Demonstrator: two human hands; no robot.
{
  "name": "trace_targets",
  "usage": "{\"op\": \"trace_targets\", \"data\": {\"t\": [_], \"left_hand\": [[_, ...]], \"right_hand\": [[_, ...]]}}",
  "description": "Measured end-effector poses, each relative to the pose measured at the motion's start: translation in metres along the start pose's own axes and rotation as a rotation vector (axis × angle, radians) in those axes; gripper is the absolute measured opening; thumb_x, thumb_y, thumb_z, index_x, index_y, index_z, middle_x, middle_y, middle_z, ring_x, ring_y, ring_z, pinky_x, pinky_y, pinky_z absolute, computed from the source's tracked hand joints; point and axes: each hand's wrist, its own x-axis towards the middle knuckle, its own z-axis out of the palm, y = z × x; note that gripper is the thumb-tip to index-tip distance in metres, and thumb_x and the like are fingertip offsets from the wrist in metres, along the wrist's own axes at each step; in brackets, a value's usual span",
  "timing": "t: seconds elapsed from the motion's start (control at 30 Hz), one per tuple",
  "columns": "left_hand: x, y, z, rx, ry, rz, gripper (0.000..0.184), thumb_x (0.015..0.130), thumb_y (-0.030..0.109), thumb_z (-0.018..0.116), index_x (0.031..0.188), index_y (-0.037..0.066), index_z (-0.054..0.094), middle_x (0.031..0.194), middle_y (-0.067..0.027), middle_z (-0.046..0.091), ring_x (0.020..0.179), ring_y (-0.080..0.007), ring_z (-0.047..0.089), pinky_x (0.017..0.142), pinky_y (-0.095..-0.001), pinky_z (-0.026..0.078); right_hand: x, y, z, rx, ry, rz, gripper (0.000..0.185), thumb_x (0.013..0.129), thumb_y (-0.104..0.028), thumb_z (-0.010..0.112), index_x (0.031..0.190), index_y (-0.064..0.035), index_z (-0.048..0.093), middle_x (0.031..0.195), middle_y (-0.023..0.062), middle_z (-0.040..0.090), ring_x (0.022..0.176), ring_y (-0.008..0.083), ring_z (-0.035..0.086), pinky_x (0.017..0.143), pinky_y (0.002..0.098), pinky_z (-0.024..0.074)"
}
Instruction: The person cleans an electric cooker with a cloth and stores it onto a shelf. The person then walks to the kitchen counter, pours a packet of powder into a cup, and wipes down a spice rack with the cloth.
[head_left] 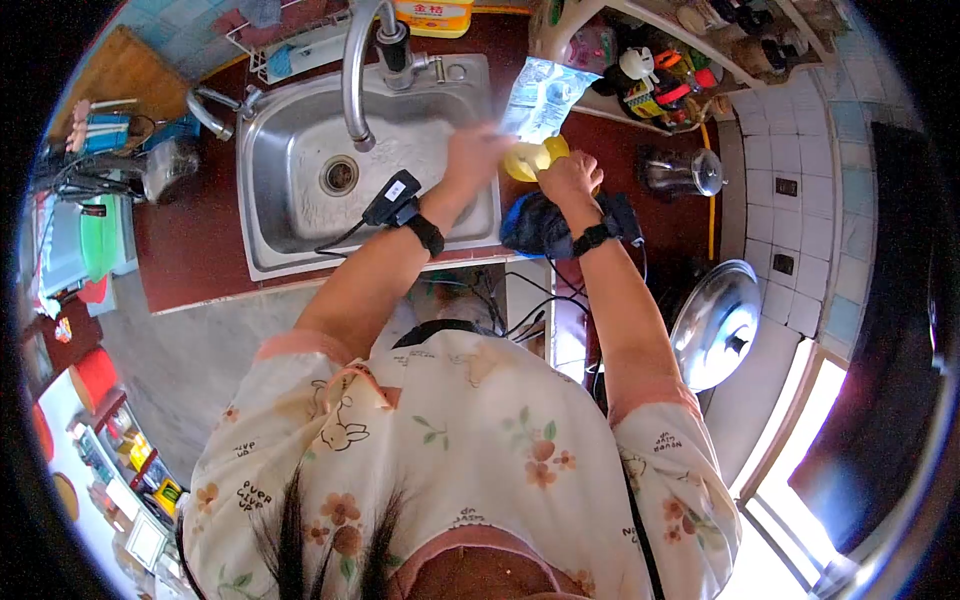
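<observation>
My left hand [478,157] is over the right rim of the steel sink [268,215], blurred, with its fingers reaching toward a rounded yellow object [524,162]. Whether it grips the object I cannot tell. My right hand [570,180] is closed at the object's right side, fingers curled against a brighter yellow part [557,148]. The object's exact kind does not show. Just behind it stands a shiny blue-and-white printed packet [545,95]. A dark blue cloth-like bundle [535,225] lies below my right hand. Both wrists wear black straps, with a small black device [392,198] at the left one.
A curved faucet [355,90] hangs over the sink. To the right stand a glass-and-metal pot [683,172] and a large steel lid [716,325]. Bottles [665,85] crowd the shelf at back right. Black cables [540,300] hang below the counter edge.
</observation>
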Motion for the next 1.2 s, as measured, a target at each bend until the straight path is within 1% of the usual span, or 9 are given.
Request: {"op": "trace_targets", "data": {"t": [0.13, 0.33, 0.47, 0.5, 0.6, 0.73, 0.77, 0.97, 1.2], "left_hand": [[-0.006, 0.012, -0.003, 0.012, 0.022, 0.012, 0.034, 0.085, 0.03, 0.077, 0.102, 0.001, 0.075, 0.09, -0.0179, 0.073, 0.077, -0.0257, 0.068, 0.072, -0.036, 0.052], [-0.006, -0.002, 0.004, 0.045, 0.059, 0.046, 0.034, 0.085, 0.03, 0.077, 0.102, 0.001, 0.075, 0.086, -0.0185, 0.073, 0.075, -0.0256, 0.069, 0.07, -0.0367, 0.052], [-0.008, 0.013, 0.001, 0.016, 0.029, -0.036, 0.031, 0.085, 0.029, 0.076, 0.1, 0.002, 0.075, 0.086, -0.02, 0.072, 0.076, -0.0294, 0.07, 0.071, -0.0386, 0.053], [-0.007, 0.009, 0.003, 0.09, 0.019, 0.021, 0.03, 0.085, 0.029, 0.076, 0.099, 0.002, 0.075, 0.085, -0.0203, 0.072, 0.077, -0.0312, 0.07, 0.071, -0.0396, 0.053], [-0.004, -0.004, 0.003, 0.28, -0.005, 0.132, 0.029, 0.086, 0.03, 0.074, 0.1, 0.004, 0.075, 0.085, -0.0207, 0.071, 0.079, -0.0336, 0.07, 0.072, -0.0418, 0.053], [-0.002, 0.003, 0.005, 0.258, -0.044, 0.006, 0.032, 0.088, 0.032, 0.071, 0.106, 0.006, 0.077, 0.081, -0.0179, 0.072, 0.077, -0.0273, 0.072, 0.069, -0.0402, 0.054], [-0.003, 0.006, 0.006, 0.201, -0.058, -0.055, 0.032, 0.088, 0.032, 0.072, 0.106, 0.006, 0.077, 0.079, -0.0168, 0.073, 0.074, -0.0254, 0.072, 0.068, -0.0393, 0.054], [0.0, -0.029, 0.014, -0.052, 0.019, -0.143, 0.035, 0.087, 0.031, 0.074, 0.105, 0.001, 0.075, 0.081, -0.0148, 0.075, 0.074, -0.0178, 0.071, 0.068, -0.0336, 0.054], [-0.027, -0.015, -0.014, -0.182, -0.027, -0.39, 0.026, 0.088, 0.024, 0.076, 0.099, 0.0, 0.075, 0.079, -0.003, 0.07, 0.069, -0.0103, 0.06, 0.063, -0.0281, 0.047]], "right_hand": [[-0.005, -0.002, -0.003, 0.069, 0.072, 0.075, 0.045, 0.087, -0.033, 0.059, 0.116, -0.0025, 0.073, 0.139, 0.0161, 0.054, 0.134, 0.0397, 0.037, 0.112, 0.0618, 0.0215], [-0.009, 0.011, -0.006, -0.146, 0.438, -0.24, 0.035, 0.085, -0.024, 0.061, 0.112, -0.0059, 0.075, 0.137, 0.0113, 0.056, 0.133, 0.0341, 0.04, 0.112, 0.0615, 0.0233], [0.003, 0.028, 0.011, 0.225, 0.577, -0.265, 0.033, 0.088, -0.026, 0.061, 0.111, -0.0059, 0.072, 0.135, 0.0108, 0.056, 0.131, 0.0338, 0.042, 0.112, 0.0582, 0.0265], [-0.004, 0.03, -0.003, 0.183, 0.507, -0.179, 0.035, 0.089, -0.026, 0.062, 0.117, -0.0047, 0.066, 0.134, 0.0107, 0.057, 0.128, 0.0363, 0.045, 0.11, 0.0577, 0.0306], [0.01, 0.066, 0.015, 0.33, 0.453, 0.097, 0.021, 0.089, -0.026, 0.068, 0.109, -0.0192, 0.073, 0.132, 0.0085, 0.06, 0.125, 0.0382, 0.05, 0.106, 0.0544, 0.0394], [0.023, 0.113, 0.051, 0.332, 0.362, -0.132, 0.054, 0.085, -0.03, 0.071, 0.132, -0.0049, 0.057, 0.136, 0.0151, 0.055, 0.131, 0.0423, 0.044, 0.105, 0.0601, 0.0392], [0.022, 0.107, 0.049, 0.317, 0.294, -0.075, 0.075, 0.081, -0.038, 0.077, 0.142, -0.005, 0.048, 0.141, 0.0185, 0.05, 0.134, 0.0434, 0.041, 0.107, 0.0601, 0.039], [0.025, 0.076, 0.045, 0.28, 0.075, 0.115, 0.117, 0.069, -0.054, 0.084, 0.156, -0.0036, 0.025, 0.15, 0.0254, 0.035, 0.137, 0.0458, 0.036, 0.114, 0.0532, 0.0349], [0.024, 0.083, 0.029, 0.384, 0.28, 0.185, 0.111, 0.072, -0.048, 0.083, 0.154, 0.0008, 0.026, 0.146, 0.0301, 0.036, 0.136, 0.0462, 0.035, 0.113, 0.0529, 0.0365]]}}
